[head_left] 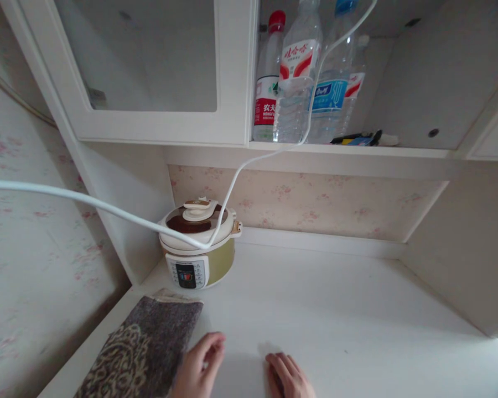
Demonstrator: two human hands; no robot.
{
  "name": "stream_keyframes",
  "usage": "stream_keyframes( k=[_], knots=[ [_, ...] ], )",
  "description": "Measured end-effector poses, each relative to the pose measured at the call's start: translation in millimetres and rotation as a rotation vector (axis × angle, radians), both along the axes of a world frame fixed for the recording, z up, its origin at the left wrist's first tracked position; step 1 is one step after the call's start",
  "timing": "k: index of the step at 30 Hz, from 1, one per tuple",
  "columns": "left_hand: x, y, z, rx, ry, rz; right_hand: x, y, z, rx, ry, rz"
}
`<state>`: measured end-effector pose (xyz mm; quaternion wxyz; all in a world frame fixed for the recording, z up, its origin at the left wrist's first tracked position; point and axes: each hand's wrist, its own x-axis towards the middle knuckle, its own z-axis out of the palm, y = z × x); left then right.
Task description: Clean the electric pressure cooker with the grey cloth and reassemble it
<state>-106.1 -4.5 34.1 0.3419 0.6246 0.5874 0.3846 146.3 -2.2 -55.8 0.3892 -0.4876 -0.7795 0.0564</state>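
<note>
Head view now: on the white counter (307,309), the patterned cloth (149,337) runs off the bottom edge beside the cooker (222,265), its panel print too small to read. The left hand (201,362), wrist cut off, curls to a narrow gap at the cloth's right edge, contact unclear, while the right hand (288,376) bends over the counter, palm hidden, grip impossible to tell. Above, bottle labels (299,59) show 娃哈哈 and a partly covered 农夫.

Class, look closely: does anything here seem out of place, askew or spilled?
The white cable looks odd: it crosses the view, bending sharply in front of the cooker. The patterned cloth lies askew. No spill shows.
</note>
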Motion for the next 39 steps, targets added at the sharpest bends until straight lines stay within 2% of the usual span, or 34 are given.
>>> stream_keyframes(
  k=[3,5,7,10,13,19,27,31,39],
  knots=[
    [59,10,7.0,-0.248,-0.21,-0.328,5,-1,8.1,-0.06,-0.088,0.064],
    [82,19,2.4,-0.329,-0.307,-0.437,7,-1,10.3,-0.083,-0.125,0.075],
    [93,27,-8.0,-0.352,-0.38,-0.39,7,0,10.9,-0.08,-0.128,0.068],
    [96,34,-24.1,-0.388,-0.463,-0.263,7,2,13.7,-0.076,-0.088,0.065],
    [92,33,-30.5,-0.473,-0.582,-0.23,7,1,18.1,-0.097,-0.033,0.064],
    [89,29,-27.2,-0.492,-0.687,-0.208,3,-2,17.4,-0.036,0.071,0.037],
    [87,27,-21.2,-0.476,-0.676,-0.22,4,-9,32.5,-0.098,0.002,0.045],
    [85,24,-15.6,-0.476,-0.67,-0.235,3,-11,32.5,-0.117,-0.003,0.063],
    [87,27,-21.9,-0.482,-0.696,-0.241,2,-11,37.5,-0.149,0.04,0.054]
  ],
)
